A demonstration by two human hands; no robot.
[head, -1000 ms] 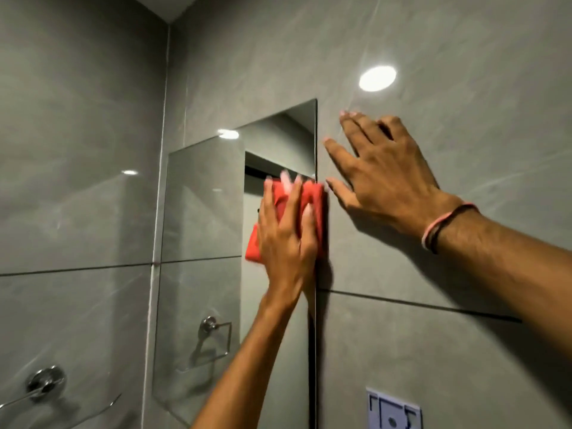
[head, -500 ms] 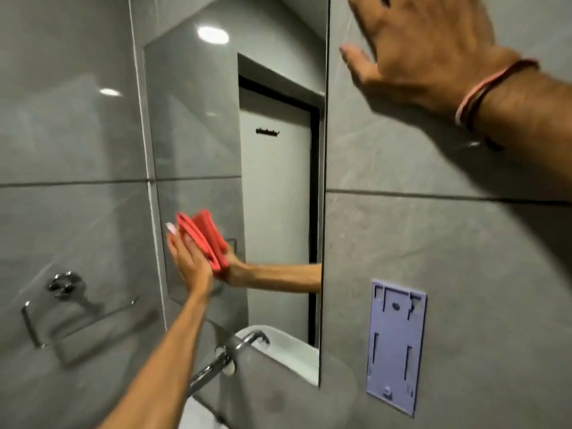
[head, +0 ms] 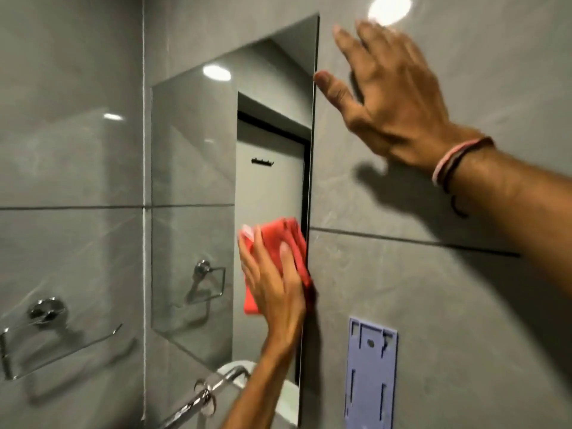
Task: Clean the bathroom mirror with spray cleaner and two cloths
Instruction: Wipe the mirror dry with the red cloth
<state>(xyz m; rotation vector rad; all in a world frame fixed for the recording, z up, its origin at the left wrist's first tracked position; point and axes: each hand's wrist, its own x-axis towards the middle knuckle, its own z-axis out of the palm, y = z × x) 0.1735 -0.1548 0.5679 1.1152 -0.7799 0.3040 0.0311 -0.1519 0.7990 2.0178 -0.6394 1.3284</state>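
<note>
A frameless rectangular mirror [head: 198,168] hangs on the grey tiled wall. My left hand [head: 275,283] presses a folded red cloth [head: 284,239] flat against the glass, close to the mirror's right edge at about mid-height. My right hand [head: 387,97] rests on the tile just right of the mirror's upper right corner, fingers spread and holding nothing; bands circle its wrist. No spray bottle or second cloth is in view.
A chrome towel ring [head: 46,314] is fixed to the left wall. A chrome tap [head: 204,394] and a white basin [head: 288,397] show at the bottom. A lilac plastic bracket [head: 370,373] sits on the wall right of the mirror.
My left hand has carried the red cloth from the mirror's left side across to its right edge. My view has tilted back up, and my right hand stays on the wall.
</note>
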